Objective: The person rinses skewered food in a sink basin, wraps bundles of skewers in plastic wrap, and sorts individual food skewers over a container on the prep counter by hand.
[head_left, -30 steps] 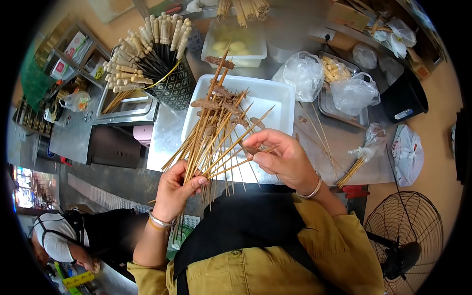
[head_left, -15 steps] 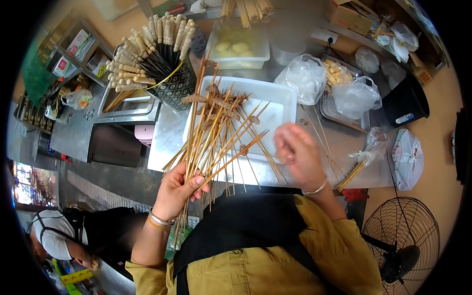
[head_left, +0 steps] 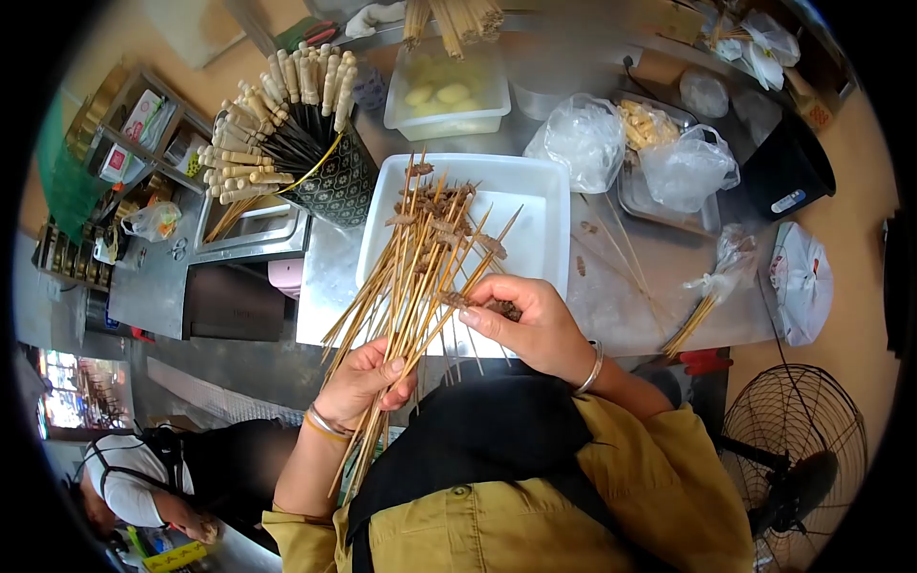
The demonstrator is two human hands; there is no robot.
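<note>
My left hand (head_left: pixel 366 387) is wrapped around a bundle of thin wooden skewers (head_left: pixel 406 296), holding them by their lower part. Small brown pieces of meat (head_left: pixel 444 229) are threaded near the upper ends, which fan out over a white plastic tray (head_left: pixel 540 205). On the bundle's right side, my right hand (head_left: pixel 535 329) has thumb and fingers closed on a meat skewer (head_left: pixel 452 299). Another piece of meat (head_left: pixel 503 308) shows at its fingers; whether it sits on the same skewer I cannot tell.
Behind the tray stands a tub of yellowish pieces in liquid (head_left: pixel 449 95). A patterned bucket (head_left: pixel 344 177) of wooden-handled skewers is at left. Plastic bags (head_left: pixel 583 143), a black bin (head_left: pixel 791 186) and a fan (head_left: pixel 798 449) are at right. Another person (head_left: pixel 143 477) works at lower left.
My right hand has come left and down from above the tray's right side and closed at the skewers. My left hand keeps its hold; the skewers are more closely gathered. The view has shifted slightly.
</note>
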